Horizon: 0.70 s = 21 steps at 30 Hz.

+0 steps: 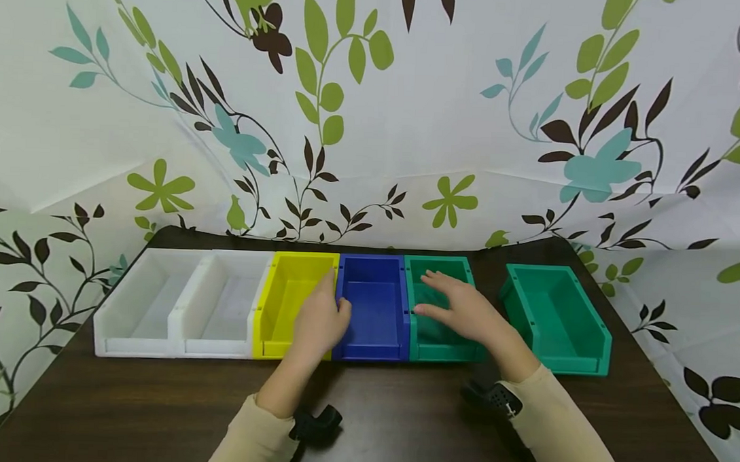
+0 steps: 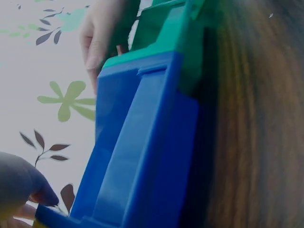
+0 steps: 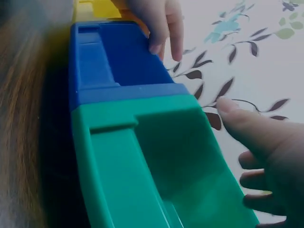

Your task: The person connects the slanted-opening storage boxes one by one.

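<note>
My left hand (image 1: 319, 319) hovers at the wall between the yellow bin (image 1: 263, 322) and the blue bin (image 1: 373, 319). Its thumb hangs toward the blue side; in the right wrist view, the fingers of this left hand (image 3: 152, 19) point down loosely. Over the left green bin (image 1: 440, 334), my right hand (image 1: 462, 309) is spread, thumb apart from the fingers. The right wrist view shows that right hand (image 3: 273, 152) beside the green bin's far edge, nothing between thumb and fingers. The blue and green bins show bare insides.
Two white bins (image 1: 136, 348) stand at the left end of the row. Another green bin (image 1: 573, 364) sits apart at the right, across a gap. The dark wooden table (image 1: 394, 422) extends in front, and a leaf-patterned cloth (image 1: 404, 123) hangs behind.
</note>
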Each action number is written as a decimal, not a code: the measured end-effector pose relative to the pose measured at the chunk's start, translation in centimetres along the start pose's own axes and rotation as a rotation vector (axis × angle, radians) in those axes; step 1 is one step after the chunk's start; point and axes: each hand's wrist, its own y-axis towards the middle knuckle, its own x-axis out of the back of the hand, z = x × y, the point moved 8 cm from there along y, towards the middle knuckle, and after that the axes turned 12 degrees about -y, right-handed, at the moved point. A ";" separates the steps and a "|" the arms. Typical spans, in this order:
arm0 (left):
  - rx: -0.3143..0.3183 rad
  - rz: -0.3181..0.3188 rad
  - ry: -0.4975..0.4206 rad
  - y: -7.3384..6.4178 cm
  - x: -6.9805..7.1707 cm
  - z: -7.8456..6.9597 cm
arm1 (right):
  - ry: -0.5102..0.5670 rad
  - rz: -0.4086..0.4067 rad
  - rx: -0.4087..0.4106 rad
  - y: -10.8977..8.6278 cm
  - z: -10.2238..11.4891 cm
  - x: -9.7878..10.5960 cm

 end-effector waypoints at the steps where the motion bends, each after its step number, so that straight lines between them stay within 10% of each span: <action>1: -0.042 -0.019 0.021 -0.1 0.0 -0.5 | -0.005 -0.039 -0.006 -0.3 -0.2 0.4; 11: -0.355 -0.096 -0.011 -1.0 -2.3 -4.6 | -0.072 -0.367 -0.112 -4.4 -4.1 4.4; 21: -0.133 0.190 -0.275 -0.5 -7.4 -4.8 | -0.108 -0.399 -0.287 -7.5 -10.0 7.6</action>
